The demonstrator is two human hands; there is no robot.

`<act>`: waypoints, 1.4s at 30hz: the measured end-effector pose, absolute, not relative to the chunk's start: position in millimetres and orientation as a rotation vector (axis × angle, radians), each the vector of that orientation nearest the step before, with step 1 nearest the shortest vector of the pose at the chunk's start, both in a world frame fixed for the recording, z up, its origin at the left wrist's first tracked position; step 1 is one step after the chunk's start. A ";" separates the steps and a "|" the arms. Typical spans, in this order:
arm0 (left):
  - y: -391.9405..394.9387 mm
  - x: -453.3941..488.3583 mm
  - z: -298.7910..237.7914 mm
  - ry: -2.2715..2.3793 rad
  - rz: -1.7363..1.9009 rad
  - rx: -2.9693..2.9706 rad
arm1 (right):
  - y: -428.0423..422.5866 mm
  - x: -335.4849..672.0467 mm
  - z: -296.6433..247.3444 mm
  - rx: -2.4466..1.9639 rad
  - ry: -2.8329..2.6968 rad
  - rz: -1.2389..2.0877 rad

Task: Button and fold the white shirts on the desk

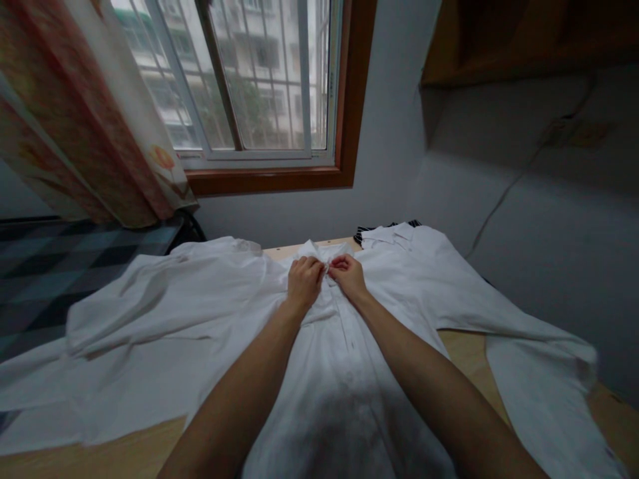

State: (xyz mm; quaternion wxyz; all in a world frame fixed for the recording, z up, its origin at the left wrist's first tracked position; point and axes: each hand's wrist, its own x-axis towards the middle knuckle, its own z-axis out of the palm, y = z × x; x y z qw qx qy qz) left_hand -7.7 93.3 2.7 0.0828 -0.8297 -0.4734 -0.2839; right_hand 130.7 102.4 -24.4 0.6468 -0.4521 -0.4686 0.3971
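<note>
While your two bare hands meet just below its collar (310, 249), the white button-front shirt (329, 392) lies front side up in the middle of the wooden table (130, 447), its lower part running down toward you between your forearms. Your left hand (305, 279) pinches the fabric at the top of the placket (347, 322) between curled fingers, and your right hand (349, 276) pinches it just beside, fingertips close together; whether a button sits between them, you cannot tell, as the fingers hide it.

The shirt's cloth looks thin, matte and softly creased, with folds fanning out beneath your hands and the placket forming a narrow, straight strip. To the left spreads a white garment (164, 306) in loose, broad folds; to the right, a white collared garment (434, 266) reaches toward the table's edge, with a black-and-white striped cloth (414, 224) showing behind it.

Pale, smooth wood shows between the fabrics. Farther left you have a dark checked cloth (30, 293) below a floral curtain (114, 133). Ahead, a sliding window (269, 86) with bars outside sits in a reddish-brown wooden frame (349, 133); on your right, a cable (504, 196) trails down the pale wall (564, 239) beneath a wooden shelf unit (444, 46).
</note>
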 end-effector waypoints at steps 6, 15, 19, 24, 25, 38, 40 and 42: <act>96.4 -5.4 -4.1 -1.509 -1.061 -2.489 | 101.3 129.3 -23.8 -1.101 -1.173 0.704; 95.9 2.5 1.3 -1.776 -1.487 -2.508 | 85.0 120.5 -14.3 -1.299 -1.423 0.331; 100.2 4.1 0.2 -1.846 -1.763 -2.595 | 80.3 113.8 -13.8 -1.366 -1.553 0.213; 106.3 2.4 -2.0 -1.916 -1.824 -2.589 | 82.9 115.6 -15.3 -1.307 -1.501 0.278; 106.7 2.1 -1.9 -1.932 -1.814 -2.590 | 84.0 116.6 -15.8 -1.294 -1.464 0.304; 107.7 1.4 -7.2 -2.025 -1.649 -2.423 | 93.4 118.5 -25.1 -1.415 -1.434 0.393; 107.0 0.8 -7.5 -2.038 -1.595 -2.403 | 89.7 117.1 -22.7 -1.534 -1.500 0.245; 106.2 0.5 -7.4 -2.048 -1.524 -2.394 | 85.4 115.6 -19.6 -1.649 -1.572 0.106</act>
